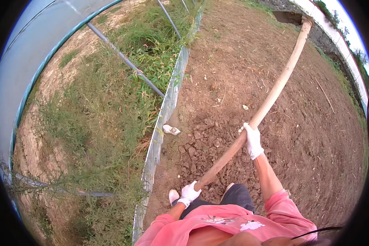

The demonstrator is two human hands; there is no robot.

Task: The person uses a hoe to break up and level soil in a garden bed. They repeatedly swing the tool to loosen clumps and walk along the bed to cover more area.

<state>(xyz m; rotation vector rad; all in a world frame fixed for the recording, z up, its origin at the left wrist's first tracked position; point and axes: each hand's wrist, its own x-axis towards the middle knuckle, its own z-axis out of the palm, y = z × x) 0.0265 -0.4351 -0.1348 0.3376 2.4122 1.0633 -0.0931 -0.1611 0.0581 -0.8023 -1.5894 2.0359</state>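
A long wooden handle [276,89] runs from low in front of my body to the upper right. At its far end sits the metal blade of a hoe [289,17], raised well off the ground. My left hand [190,193], in a white glove, grips the butt end of the handle near my thigh. Farther up, my right hand [252,140], gloved in white too, is wrapped around the shaft at about its middle. Below the handle lies broken, cloddy soil [200,153], darker than the smoother dirt [230,52] ahead.
A low plastic sheet edging [164,117] runs along my left. Past it grow tall weeds [110,123] among grey metal poles [126,60] of a film-covered frame [33,70]. A whitish lump [171,129] lies against the edging. A white wall [341,40] stands at upper right.
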